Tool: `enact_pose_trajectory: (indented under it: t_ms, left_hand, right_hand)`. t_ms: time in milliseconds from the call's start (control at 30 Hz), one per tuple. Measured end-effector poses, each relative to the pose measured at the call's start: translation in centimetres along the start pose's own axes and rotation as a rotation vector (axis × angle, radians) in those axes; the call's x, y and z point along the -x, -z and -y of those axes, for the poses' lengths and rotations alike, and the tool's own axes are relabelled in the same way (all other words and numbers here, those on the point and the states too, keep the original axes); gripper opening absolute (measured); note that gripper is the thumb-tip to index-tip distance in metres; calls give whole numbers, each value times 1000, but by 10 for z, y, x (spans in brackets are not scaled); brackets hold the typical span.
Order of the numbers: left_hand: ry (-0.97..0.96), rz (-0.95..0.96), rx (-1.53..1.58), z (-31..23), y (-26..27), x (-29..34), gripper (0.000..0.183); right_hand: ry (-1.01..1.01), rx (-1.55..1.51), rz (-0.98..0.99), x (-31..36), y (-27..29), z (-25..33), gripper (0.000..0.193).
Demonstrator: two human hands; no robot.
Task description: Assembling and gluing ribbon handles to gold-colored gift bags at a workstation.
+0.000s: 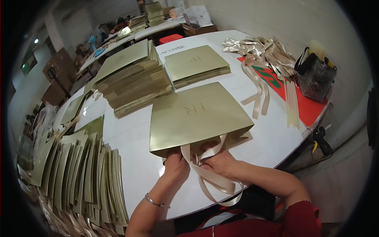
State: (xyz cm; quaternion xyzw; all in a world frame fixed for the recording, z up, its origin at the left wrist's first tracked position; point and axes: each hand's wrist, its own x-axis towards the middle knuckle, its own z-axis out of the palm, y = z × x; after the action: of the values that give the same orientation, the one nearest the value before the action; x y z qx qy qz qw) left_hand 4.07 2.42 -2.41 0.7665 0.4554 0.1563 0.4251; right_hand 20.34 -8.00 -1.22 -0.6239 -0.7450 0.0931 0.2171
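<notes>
The left hand (175, 161) and right hand (221, 161) sit at the gold bag (193, 114), six o'clock, finger state indeterminable; snagging the loose ribbon (221, 183) could crease the mouth.

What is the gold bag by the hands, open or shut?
Open: the left hand and right hand reach into the gold bag.

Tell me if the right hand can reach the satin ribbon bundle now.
Probably yes: around the gold paper bag, the way to the satin ribbon bundle looks free, though the right hand is at the bag's mouth.
</notes>
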Motion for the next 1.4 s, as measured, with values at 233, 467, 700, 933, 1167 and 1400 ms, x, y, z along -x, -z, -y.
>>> enact_pose_trajectory:
  t_ms: [233,467,700,933,1167,1400]
  left_hand:
    - [86,57,893,-43,5,13,27]
    - [134,130,897,-20,11,1,20]
    - [71,156,997,-27,14,16,8]
    - [-138,226,290,-19,19,39,15]
    - [-489,-47,-165,-19,-1,10,24]
    - [-539,52,-345,9,30,53,29]
  right_hand:
    - [34,28,-71,-1,4,20,21]
    - [-59,71,-61,1,0,26,33]
    - [-174,-3,52,9,-5,32,48]
    - [-175,-187,280,1,40,7,37]
    - [-543,46,255,0,6,-48,54]
    - [-381,40,285,30,67,-29,39]
